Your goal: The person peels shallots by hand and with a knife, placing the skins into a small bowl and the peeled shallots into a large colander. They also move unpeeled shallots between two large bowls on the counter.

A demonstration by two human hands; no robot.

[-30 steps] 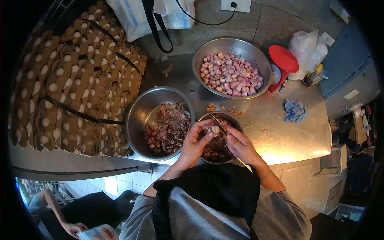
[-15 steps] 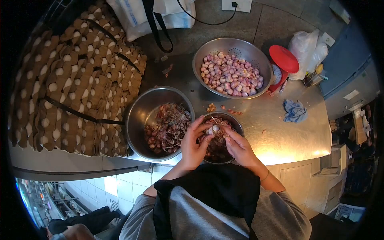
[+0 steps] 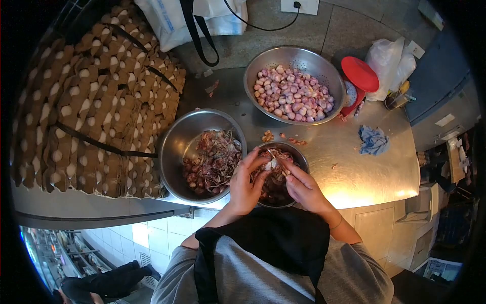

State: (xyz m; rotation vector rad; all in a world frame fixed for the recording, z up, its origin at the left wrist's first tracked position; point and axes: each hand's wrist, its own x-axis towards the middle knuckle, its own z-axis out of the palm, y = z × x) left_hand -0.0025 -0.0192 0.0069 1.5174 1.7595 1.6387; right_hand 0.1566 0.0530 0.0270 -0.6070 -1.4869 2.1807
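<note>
Over a small metal bowl (image 3: 302, 158) of dark peels, my left hand (image 3: 246, 183) has its fingers wrapped round a pale garlic bulb (image 3: 271, 164). My right hand (image 3: 306, 188) is at the bulb's right side, thumb and fingertips pinched together; what they pinch is too small to make out. Left of my hands, a larger metal bowl (image 3: 172, 161) holds purplish peels, stalks and small bulbs. Beyond my hands stands a metal colander (image 3: 327, 81) full of pinkish-white garlic cloves (image 3: 293, 96).
Stacked egg trays (image 3: 96, 116) fill the left side. A red scale (image 3: 358, 76) and plastic bags (image 3: 386, 66) stand at the back right, near a blue cloth (image 3: 373, 140). A white bag (image 3: 167, 25) lies behind. Another person's dark-clothed legs (image 3: 109, 283) show at lower left.
My right hand has shifted slightly at the bulb, its fingertips now lower and pinched. The other person at lower left has moved, and more of their legs shows.
</note>
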